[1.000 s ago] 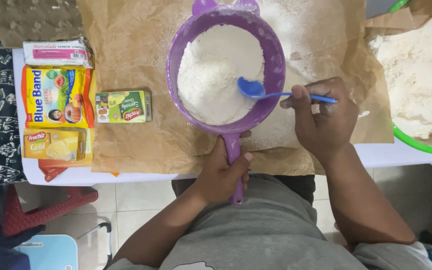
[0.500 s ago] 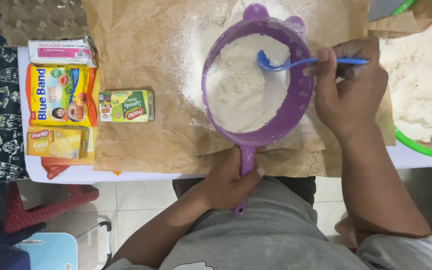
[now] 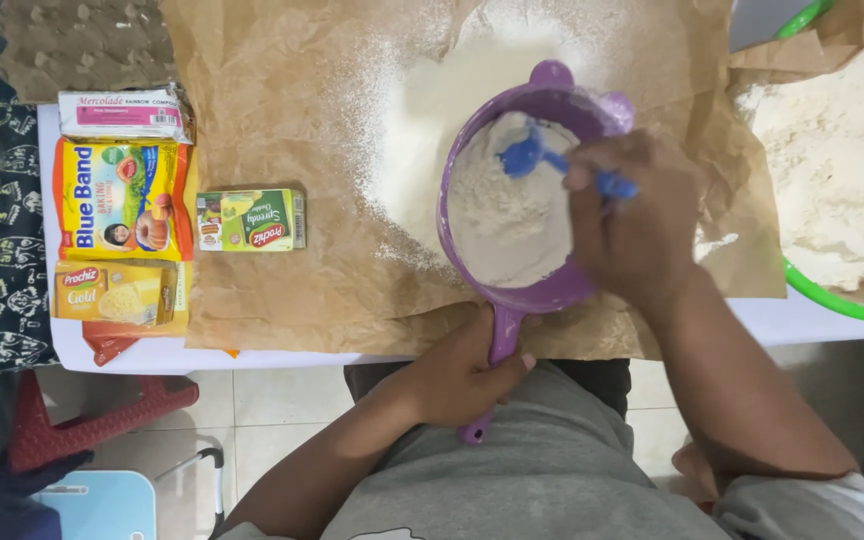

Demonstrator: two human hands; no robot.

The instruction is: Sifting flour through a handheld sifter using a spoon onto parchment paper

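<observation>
Left grip [image 3: 462,375] closed round purple sieve [image 3: 542,290] handle — right grip [image 3: 632,220] pinching blue spoon [image 3: 527,158]

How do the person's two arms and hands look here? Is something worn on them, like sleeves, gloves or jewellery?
Both forearms are bare from elbow to wrist. The left hand and the right hand wear no gloves, and no ring, watch or bracelet shows on either. A short pale grey sleeve covers the right upper arm at the bottom edge of the view. The left arm's sleeve is mostly out of view.
</observation>
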